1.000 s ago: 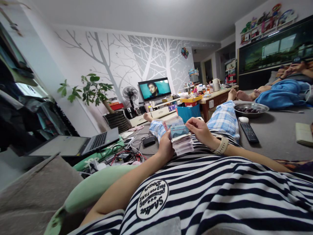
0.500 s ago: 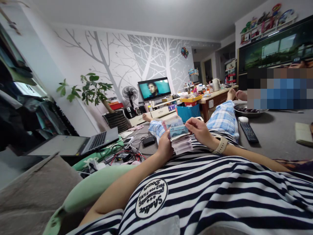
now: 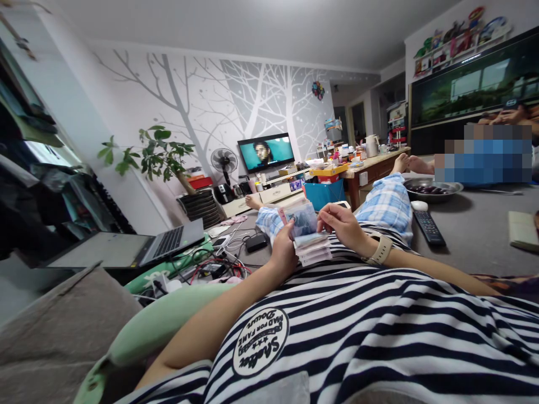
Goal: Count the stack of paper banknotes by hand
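My left hand (image 3: pixel 285 247) is closed around a folded stack of banknotes (image 3: pixel 304 220), thumb on top, above my lap. Pale, fanned ends of the notes hang below that hand. A bluish note lies uppermost, with pinkish edges showing behind it. At the right edge of the stack, my right hand (image 3: pixel 340 224) has its thumb and fingers pinched together on the notes; exactly how many it grips is hidden. On the right wrist is a light watch (image 3: pixel 379 249).
An open laptop (image 3: pixel 168 244) and tangled cables (image 3: pixel 219 269) lie on the left. To the right are a remote control (image 3: pixel 428 227), a metal bowl (image 3: pixel 452 193) of dark round items and a pale notebook (image 3: pixel 523 230). Another person (image 3: pixel 488 157), blurred, sits at far right.
The teal note on top has gone from view, and a bluish one now shows in the stack. My right fingers have shifted slightly down and left. My left hand stays in place.
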`<state>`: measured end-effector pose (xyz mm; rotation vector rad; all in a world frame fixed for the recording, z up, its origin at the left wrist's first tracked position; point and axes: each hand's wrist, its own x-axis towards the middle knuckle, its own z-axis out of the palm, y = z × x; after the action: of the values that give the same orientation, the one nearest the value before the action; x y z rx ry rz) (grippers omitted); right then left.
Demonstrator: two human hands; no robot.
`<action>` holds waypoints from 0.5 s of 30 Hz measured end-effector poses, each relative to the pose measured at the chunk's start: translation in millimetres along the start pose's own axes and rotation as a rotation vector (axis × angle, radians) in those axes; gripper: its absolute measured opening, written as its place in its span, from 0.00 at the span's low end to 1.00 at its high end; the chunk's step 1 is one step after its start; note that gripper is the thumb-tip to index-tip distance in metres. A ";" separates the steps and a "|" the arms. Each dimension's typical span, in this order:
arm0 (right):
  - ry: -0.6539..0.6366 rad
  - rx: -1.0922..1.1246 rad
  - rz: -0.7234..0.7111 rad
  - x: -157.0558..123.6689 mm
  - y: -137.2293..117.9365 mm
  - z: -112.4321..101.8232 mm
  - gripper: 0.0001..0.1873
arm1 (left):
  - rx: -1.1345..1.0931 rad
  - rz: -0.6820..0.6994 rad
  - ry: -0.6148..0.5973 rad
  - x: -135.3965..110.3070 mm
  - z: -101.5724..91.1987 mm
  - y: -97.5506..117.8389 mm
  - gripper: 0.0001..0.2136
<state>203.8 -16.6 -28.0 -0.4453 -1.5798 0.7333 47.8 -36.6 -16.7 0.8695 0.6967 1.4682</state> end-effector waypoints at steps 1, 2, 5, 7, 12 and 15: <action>-0.018 0.006 0.011 -0.1 0.1 0.2 0.25 | -0.018 0.011 0.010 1.6 -0.3 -0.7 0.09; -0.030 0.005 0.017 -0.1 0.2 0.3 0.25 | -0.032 0.023 0.009 3.0 -0.6 -1.5 0.09; -0.024 -0.022 0.012 0.3 0.8 0.2 0.24 | -0.043 0.033 -0.012 4.5 -1.5 -2.6 0.11; -0.004 -0.044 0.018 1.4 1.8 -0.6 0.23 | -0.020 0.035 -0.002 3.0 -1.9 -2.0 0.10; 0.102 -0.111 0.068 5.1 6.6 -3.6 0.24 | 0.016 0.041 -0.061 -4.2 -2.2 0.5 0.13; 0.096 -0.115 0.090 5.9 8.3 -4.3 0.23 | 0.059 0.065 -0.068 -5.1 -4.5 -0.1 0.13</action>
<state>206.1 -5.8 -29.2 -0.6302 -1.5246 0.6809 44.0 -41.3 -19.8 0.9912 0.6693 1.4744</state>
